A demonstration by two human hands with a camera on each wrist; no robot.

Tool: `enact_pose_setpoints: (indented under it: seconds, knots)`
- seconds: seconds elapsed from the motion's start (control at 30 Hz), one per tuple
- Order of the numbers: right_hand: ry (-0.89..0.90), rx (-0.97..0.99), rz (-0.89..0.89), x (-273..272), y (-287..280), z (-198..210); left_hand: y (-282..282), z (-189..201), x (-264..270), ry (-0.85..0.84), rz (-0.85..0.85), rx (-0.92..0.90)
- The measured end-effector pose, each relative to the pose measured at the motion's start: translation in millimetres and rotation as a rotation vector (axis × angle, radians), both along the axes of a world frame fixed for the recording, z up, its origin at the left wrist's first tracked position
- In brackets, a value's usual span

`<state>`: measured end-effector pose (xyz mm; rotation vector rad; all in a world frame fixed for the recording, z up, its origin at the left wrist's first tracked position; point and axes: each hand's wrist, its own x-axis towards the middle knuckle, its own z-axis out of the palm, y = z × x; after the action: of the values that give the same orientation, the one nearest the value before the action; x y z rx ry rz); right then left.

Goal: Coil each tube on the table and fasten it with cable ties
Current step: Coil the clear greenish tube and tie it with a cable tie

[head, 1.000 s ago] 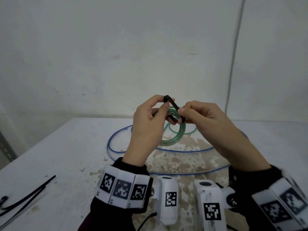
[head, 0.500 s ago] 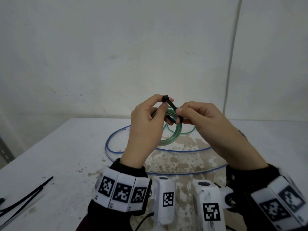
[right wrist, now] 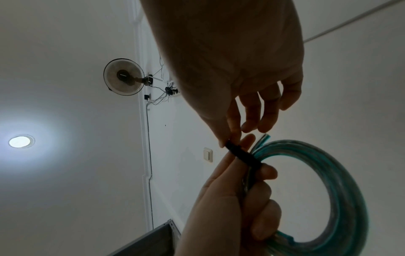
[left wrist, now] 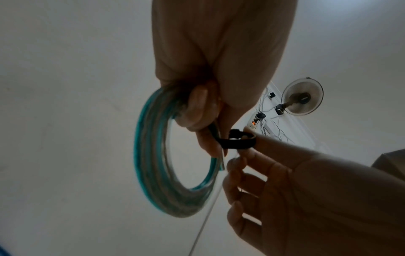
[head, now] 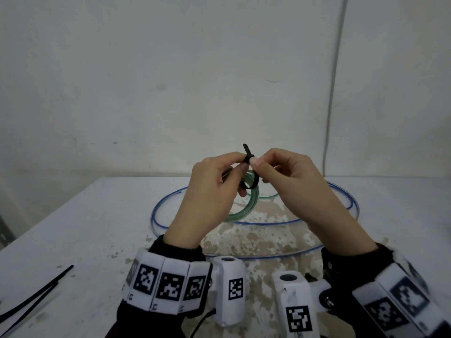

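Head view: two hands close a black cable tie [head: 249,174] around a coiled green tube [head: 244,206], held in the air above the white surface [head: 85,228].

Fingers of the left hand [head: 210,198] are curled round the coil and pinch the tie at its head, while the thumb and forefinger of the right hand [head: 288,184] pinch the same tie from the other side, the remaining fingers loosely bent. The tie forms a loop around the bundled turns, its short free end sticking upward. Below the hands, a blue tube [head: 268,223] lies in a wide loose ring on the stained surface. Spare black cable ties [head: 31,296] lie at the near left edge.
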<state>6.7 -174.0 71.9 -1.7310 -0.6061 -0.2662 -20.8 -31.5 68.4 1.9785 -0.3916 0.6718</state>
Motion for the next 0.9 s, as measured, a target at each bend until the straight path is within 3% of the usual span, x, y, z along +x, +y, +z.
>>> enact_pose_setpoints:
  seconds: [0.37,0.67,0.77,0.9]
  knots:
    - [0.192,0.209,0.114,8.7,-15.4,4.1,-3.9,3.0,-5.4,0.168,-0.178,0.057]
    - [0.114,0.424,-0.084,12.6,-24.0,8.1,-7.1,7.9,-10.6,0.244,-0.339,0.099]
    - [0.237,0.378,0.065,9.6,-22.8,8.8,-3.9,7.7,-9.6,0.262,-0.308,0.079]
    - [0.342,0.149,0.29,3.6,-25.1,8.7,3.7,5.9,-6.9,0.296,-0.274,-0.003]
